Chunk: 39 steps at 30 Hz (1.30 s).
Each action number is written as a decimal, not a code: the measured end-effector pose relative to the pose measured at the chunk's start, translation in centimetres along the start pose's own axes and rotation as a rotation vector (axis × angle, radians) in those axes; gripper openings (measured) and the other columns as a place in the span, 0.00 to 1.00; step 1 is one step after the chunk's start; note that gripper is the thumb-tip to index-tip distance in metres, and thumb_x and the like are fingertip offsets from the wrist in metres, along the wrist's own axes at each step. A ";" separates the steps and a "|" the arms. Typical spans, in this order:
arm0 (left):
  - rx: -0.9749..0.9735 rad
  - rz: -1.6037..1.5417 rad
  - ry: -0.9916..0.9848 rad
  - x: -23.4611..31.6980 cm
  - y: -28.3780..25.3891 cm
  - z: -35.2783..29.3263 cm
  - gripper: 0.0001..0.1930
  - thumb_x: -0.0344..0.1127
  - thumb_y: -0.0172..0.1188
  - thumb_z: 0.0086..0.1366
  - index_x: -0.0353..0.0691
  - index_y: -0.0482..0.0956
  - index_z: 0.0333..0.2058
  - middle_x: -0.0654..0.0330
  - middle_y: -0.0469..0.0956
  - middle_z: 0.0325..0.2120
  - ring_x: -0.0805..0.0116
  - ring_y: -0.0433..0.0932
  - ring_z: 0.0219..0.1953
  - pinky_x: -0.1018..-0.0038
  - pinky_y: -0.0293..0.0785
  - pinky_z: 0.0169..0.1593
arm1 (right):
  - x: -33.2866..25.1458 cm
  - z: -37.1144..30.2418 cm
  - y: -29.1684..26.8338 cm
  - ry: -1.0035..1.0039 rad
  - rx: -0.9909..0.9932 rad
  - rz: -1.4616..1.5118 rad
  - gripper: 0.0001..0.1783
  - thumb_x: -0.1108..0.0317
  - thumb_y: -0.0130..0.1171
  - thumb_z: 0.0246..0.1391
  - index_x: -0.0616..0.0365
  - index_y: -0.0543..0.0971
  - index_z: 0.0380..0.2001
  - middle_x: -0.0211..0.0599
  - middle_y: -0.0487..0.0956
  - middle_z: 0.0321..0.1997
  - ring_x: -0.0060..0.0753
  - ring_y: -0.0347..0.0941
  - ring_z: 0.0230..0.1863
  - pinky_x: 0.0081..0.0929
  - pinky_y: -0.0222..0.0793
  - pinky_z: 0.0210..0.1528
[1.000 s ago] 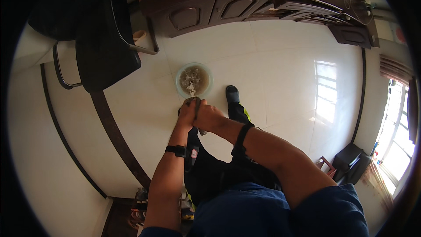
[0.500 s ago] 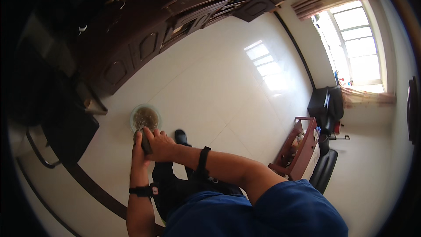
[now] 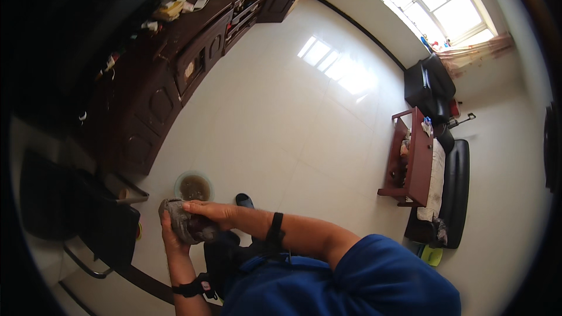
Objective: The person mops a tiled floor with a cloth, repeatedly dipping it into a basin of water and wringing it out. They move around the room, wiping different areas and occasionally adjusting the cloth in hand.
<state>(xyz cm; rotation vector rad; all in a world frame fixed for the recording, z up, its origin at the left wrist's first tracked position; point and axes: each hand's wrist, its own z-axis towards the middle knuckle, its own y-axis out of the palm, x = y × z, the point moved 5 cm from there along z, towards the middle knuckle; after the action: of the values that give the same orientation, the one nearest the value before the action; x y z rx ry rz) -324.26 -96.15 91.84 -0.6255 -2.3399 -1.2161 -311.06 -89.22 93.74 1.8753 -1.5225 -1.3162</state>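
A damp grey-brown rag (image 3: 183,222) is bunched up between my two hands, with part of it sagging toward my lap. My left hand (image 3: 171,235) holds it from the left side, fingers and thumb around its edge. From the right, my right hand (image 3: 212,212) grips it with the thumb lying over the top. Just beyond my hands, a pale round basin (image 3: 195,173) of murky brown water rests on the floor. The rag is on the near side of the basin, apart from the water.
A black chair (image 3: 111,231) stands close on my left. Dark wooden cabinets (image 3: 155,105) run along the left wall, cluttered on top. A reddish wooden table (image 3: 417,158) and a black sofa (image 3: 455,193) are at the right. My dark slipper (image 3: 244,200) is beside the basin.
The rag was squeezed tight at the basin with water dripping; now it is looser and spread wider, drawn back toward me. My view has turned, shifting the room.
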 end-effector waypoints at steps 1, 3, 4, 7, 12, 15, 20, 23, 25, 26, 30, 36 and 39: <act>-0.036 0.026 0.005 0.4 0.9 -0.1 0.35 0.60 0.62 0.72 0.35 0.72 0.63 0.51 0.79 0.56 0.56 0.81 0.56 0.61 0.80 0.60 | -0.1 -0.6 0.5 -0.033 -0.022 0.041 0.42 0.36 0.63 0.66 0.58 0.68 0.68 0.41 0.77 0.61 0.33 0.80 0.55 0.35 0.83 0.54; -0.057 0.252 0.092 2.3 2.1 -0.3 0.35 0.59 0.64 0.72 0.35 0.72 0.63 0.51 0.79 0.57 0.57 0.81 0.57 0.62 0.79 0.61 | -0.1 -1.4 1.4 -0.067 -0.005 0.052 0.41 0.37 0.64 0.65 0.59 0.70 0.65 0.41 0.78 0.59 0.32 0.80 0.55 0.34 0.84 0.52; -0.031 0.362 0.115 3.2 2.3 -0.3 0.35 0.59 0.64 0.72 0.35 0.72 0.63 0.50 0.79 0.57 0.57 0.81 0.57 0.63 0.79 0.62 | -0.3 -1.5 1.8 -0.083 0.005 0.025 0.40 0.38 0.65 0.65 0.59 0.70 0.65 0.41 0.78 0.58 0.32 0.80 0.55 0.34 0.84 0.51; -0.199 0.321 0.168 5.3 3.3 -1.1 0.36 0.57 0.66 0.71 0.38 0.69 0.66 0.51 0.75 0.59 0.57 0.78 0.60 0.62 0.78 0.62 | -0.6 -0.8 3.0 -0.068 -0.061 -0.053 0.39 0.38 0.65 0.65 0.56 0.69 0.64 0.40 0.77 0.60 0.29 0.78 0.57 0.35 0.83 0.54; -0.212 0.226 0.195 6.8 2.4 -2.1 0.32 0.51 0.63 0.73 0.42 0.67 0.69 0.52 0.74 0.59 0.57 0.76 0.60 0.61 0.77 0.62 | 0.0 0.6 4.8 -0.045 0.050 -0.185 0.51 0.35 0.68 0.61 0.62 0.63 0.71 0.49 0.78 0.60 0.35 0.76 0.62 0.37 0.78 0.62; -0.091 0.197 0.114 7.1 0.8 -1.9 0.27 0.41 0.57 0.76 0.44 0.67 0.70 0.53 0.75 0.53 0.59 0.79 0.55 0.62 0.81 0.58 | 0.4 0.4 5.5 -0.038 0.350 -0.511 0.63 0.33 0.72 0.56 0.69 0.56 0.75 0.60 0.76 0.65 0.44 0.73 0.68 0.39 0.73 0.68; -0.104 0.383 0.155 7.9 -1.7 -1.0 0.25 0.40 0.55 0.76 0.43 0.69 0.69 0.53 0.77 0.53 0.61 0.82 0.50 0.65 0.83 0.53 | -0.2 1.2 8.4 -0.108 0.472 -1.135 0.74 0.33 0.77 0.49 0.73 0.46 0.78 0.73 0.72 0.68 0.57 0.71 0.71 0.40 0.71 0.70; -0.115 0.547 0.266 8.6 -3.2 -0.4 0.23 0.40 0.57 0.77 0.40 0.72 0.66 0.58 0.76 0.56 0.66 0.77 0.57 0.71 0.75 0.61 | -0.4 2.2 8.9 -0.044 0.396 -1.182 0.75 0.39 0.79 0.46 0.73 0.44 0.77 0.74 0.77 0.61 0.64 0.77 0.64 0.42 0.75 0.65; -0.052 0.462 0.143 8.2 -4.5 0.1 0.19 0.37 0.55 0.78 0.40 0.74 0.63 0.58 0.77 0.56 0.67 0.77 0.57 0.72 0.74 0.61 | -0.3 2.9 9.4 -0.005 0.375 -1.262 0.73 0.42 0.79 0.46 0.74 0.44 0.77 0.75 0.79 0.57 0.67 0.80 0.60 0.44 0.77 0.63; -0.061 0.440 0.129 8.1 -4.8 0.2 0.18 0.37 0.54 0.78 0.40 0.75 0.62 0.58 0.77 0.55 0.68 0.78 0.55 0.73 0.76 0.58 | -0.4 3.3 9.6 -0.003 0.363 -1.287 0.72 0.43 0.78 0.46 0.75 0.44 0.77 0.75 0.79 0.56 0.67 0.80 0.58 0.45 0.78 0.62; 0.018 0.506 0.090 8.1 -5.6 0.8 0.15 0.36 0.53 0.78 0.42 0.77 0.59 0.58 0.79 0.51 0.70 0.79 0.50 0.74 0.78 0.54 | -0.2 4.7 9.8 0.026 0.392 -1.369 0.57 0.46 0.74 0.48 0.77 0.59 0.66 0.68 0.84 0.47 0.65 0.84 0.52 0.47 0.81 0.56; 0.063 0.633 0.141 7.7 -6.2 1.9 0.15 0.38 0.53 0.78 0.41 0.78 0.58 0.59 0.80 0.48 0.70 0.80 0.49 0.74 0.78 0.52 | 0.5 5.7 8.6 0.030 0.436 -1.363 0.43 0.49 0.71 0.49 0.73 0.67 0.56 0.66 0.85 0.44 0.65 0.83 0.51 0.49 0.79 0.57; 0.081 0.658 0.144 7.3 -7.2 2.7 0.16 0.39 0.54 0.77 0.40 0.78 0.57 0.58 0.80 0.48 0.70 0.80 0.48 0.73 0.77 0.52 | 0.9 6.1 8.2 0.026 0.447 -1.374 0.40 0.50 0.70 0.50 0.72 0.68 0.53 0.65 0.85 0.44 0.65 0.83 0.51 0.49 0.79 0.57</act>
<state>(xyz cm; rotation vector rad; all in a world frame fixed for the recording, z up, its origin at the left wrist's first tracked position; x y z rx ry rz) -334.68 -96.18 89.85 -1.1208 -1.8237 -0.8224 -320.67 -91.24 96.69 3.4312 -0.3115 -1.3725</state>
